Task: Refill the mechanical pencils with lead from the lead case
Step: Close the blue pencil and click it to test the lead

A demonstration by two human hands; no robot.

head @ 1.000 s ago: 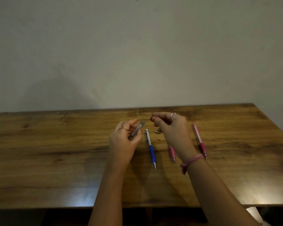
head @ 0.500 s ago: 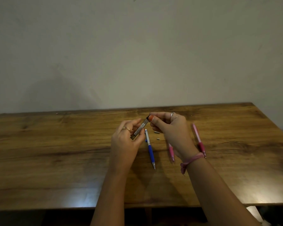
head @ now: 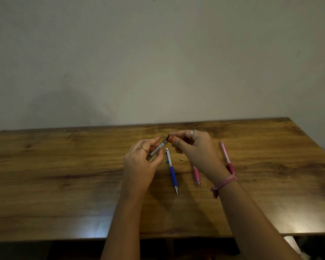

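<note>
- Lead case (head: pixel 157 149): slim, grey, with a pale printed label; held tilted above the table (head: pixel 64 175), upper end toward the right. Its lower end is hidden behind the left fingers; its contents cannot be made out.
- Left hand (head: pixel 141 162): fingers and thumb curled round the case's lower half, gripping it; a ring on one finger.
- Right hand (head: pixel 195 149): thumb and forefinger pinch the case's upper end; thumbnail painted orange, a ring on one finger, a pink band (head: pixel 223 182) at the wrist. Whether a cap is being held there cannot be told.
- Blue pencil (head: pixel 172 170): lies on the table between the hands, just below the case; white upper barrel, blue grip, metal tip toward the near edge.
- Near pink pencil (head: pixel 196 175): on the table, upper part hidden under the right hand; only the grip and tip show.
- Far pink pencil (head: pixel 227 158): on the table right of the right hand, lower end cut off by the wrist.
- Small pale bits (head: pixel 180 159): on the table between the blue pencil and the right hand; too small to identify.
- Table: brown wood grain, set against a plain wall (head: pixel 158 62).
</note>
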